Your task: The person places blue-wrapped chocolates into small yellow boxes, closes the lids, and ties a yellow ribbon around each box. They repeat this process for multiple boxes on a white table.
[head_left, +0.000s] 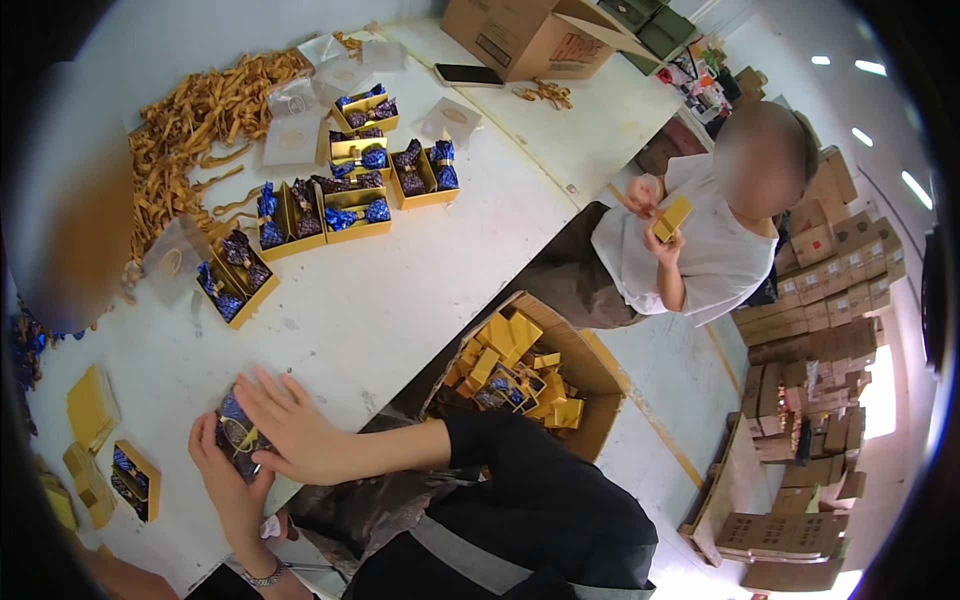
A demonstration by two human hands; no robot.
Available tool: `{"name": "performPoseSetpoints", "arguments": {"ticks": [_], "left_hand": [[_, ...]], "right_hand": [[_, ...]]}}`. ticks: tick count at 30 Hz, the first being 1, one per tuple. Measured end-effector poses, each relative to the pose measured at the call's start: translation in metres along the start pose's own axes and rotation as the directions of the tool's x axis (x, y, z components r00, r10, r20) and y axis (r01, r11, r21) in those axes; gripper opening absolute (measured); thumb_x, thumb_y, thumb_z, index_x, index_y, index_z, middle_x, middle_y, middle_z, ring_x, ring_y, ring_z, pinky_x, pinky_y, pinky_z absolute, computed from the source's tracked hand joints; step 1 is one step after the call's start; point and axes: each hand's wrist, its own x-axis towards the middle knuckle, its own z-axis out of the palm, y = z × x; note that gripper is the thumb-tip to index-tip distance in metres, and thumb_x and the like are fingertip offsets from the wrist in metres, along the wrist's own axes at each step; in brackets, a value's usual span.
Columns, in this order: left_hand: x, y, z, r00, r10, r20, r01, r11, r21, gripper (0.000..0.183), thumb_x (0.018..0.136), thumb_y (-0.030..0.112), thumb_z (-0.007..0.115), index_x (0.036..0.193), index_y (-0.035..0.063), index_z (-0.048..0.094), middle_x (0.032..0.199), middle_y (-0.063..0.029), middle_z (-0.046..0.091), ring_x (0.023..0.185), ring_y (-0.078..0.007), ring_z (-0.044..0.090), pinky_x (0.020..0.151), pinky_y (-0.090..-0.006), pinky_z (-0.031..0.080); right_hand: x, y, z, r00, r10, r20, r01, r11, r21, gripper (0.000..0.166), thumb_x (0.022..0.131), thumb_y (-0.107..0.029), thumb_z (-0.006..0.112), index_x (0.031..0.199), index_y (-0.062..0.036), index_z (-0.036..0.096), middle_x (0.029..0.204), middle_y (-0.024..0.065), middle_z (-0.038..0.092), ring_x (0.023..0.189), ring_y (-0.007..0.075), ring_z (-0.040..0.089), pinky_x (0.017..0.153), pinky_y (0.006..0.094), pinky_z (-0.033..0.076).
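Between my two hands is a small box with blue and dark wrapped pieces under a clear cover (pixel 238 433) bearing a round gold emblem. My left hand (pixel 229 469) grips its near side, fingers curled round the edge. My right hand (pixel 296 427) lies over the far side, fingers spread, thumb on the cover. To the left of my hands, a gold box (pixel 144 480) of wrapped pieces and gold cartons (pixel 91 409) rest on the white table (pixel 337 315). Farther up stand several open gold boxes (pixel 358 214) with blue and dark foil-wrapped pieces.
A heap of gold ribbons (pixel 210 112) lies at the back, by clear sleeves (pixel 292 140). A phone (pixel 469 75) and a cardboard box (pixel 525 41) stand farther off. An open carton (pixel 604 405) of gold boxes is beside the table. A co-worker (pixel 690 240) holds a gold box.
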Motion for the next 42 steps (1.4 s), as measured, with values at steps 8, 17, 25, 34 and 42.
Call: {"name": "performPoseSetpoints", "arguments": {"ticks": [8,17,25,34,42], "left_hand": [[0.003,-0.008,-0.012,0.978,0.101,0.183,-0.118,0.990,0.084,0.070,0.089,0.032,0.057,0.145,-0.0023,0.033,0.154,-0.0275,0.017,0.138,-0.0446,0.027,0.110,-0.0479,0.029],[-0.008,0.001,0.015,0.810,-0.586,-0.033,0.273,0.426,-0.862,0.055,0.095,0.021,0.059,0.139,-0.0055,0.038,0.124,-0.0133,0.056,0.112,-0.0168,0.054,0.095,-0.0274,0.044],[-0.025,-0.024,-0.001,0.812,-0.535,-0.235,0.195,0.627,-0.754,0.045,0.087,0.021,0.071,0.122,-0.0032,0.055,0.105,-0.0076,0.065,0.096,-0.0127,0.061,0.086,-0.0261,0.048],[-0.025,-0.027,0.005,0.854,-0.468,-0.227,0.159,0.651,-0.743,0.046,0.087,0.019,0.070,0.122,-0.0021,0.050,0.107,-0.0089,0.062,0.099,-0.0146,0.059,0.089,-0.0281,0.047],[0.024,0.015,-0.021,0.956,-0.287,-0.059,0.186,0.750,-0.634,0.060,0.084,0.030,0.073,0.133,0.0060,0.046,0.102,-0.0134,0.066,0.093,-0.0225,0.065,0.082,-0.0321,0.050]], "right_hand": [[0.029,0.033,-0.035,0.922,-0.355,0.155,0.375,0.918,-0.127,0.092,0.072,-0.050,0.074,0.140,0.0007,0.039,0.150,0.0310,0.024,0.135,0.0491,0.028,0.109,0.0555,0.027],[0.032,-0.018,-0.030,0.863,-0.505,0.000,0.504,0.861,0.067,0.064,0.069,-0.033,0.081,0.122,-0.0071,0.058,0.119,0.0193,0.058,0.099,0.0378,0.059,0.085,0.0437,0.051],[0.273,0.107,-0.129,0.971,0.239,-0.006,-0.182,0.722,-0.667,0.019,0.081,-0.017,0.066,0.096,-0.0096,0.074,0.094,0.0144,0.071,0.089,0.0311,0.068,0.077,0.0411,0.055],[0.278,0.129,-0.140,0.982,0.181,-0.051,-0.188,0.950,-0.251,0.016,0.080,-0.017,0.073,0.090,-0.0042,0.070,0.083,0.0081,0.070,0.073,0.0168,0.066,0.067,0.0310,0.051],[0.138,0.000,-0.107,0.901,0.093,0.423,-0.356,0.715,0.601,0.011,0.082,-0.009,0.075,0.089,-0.0012,0.070,0.083,0.0032,0.069,0.064,0.0061,0.057,0.060,0.0205,0.047]]}}
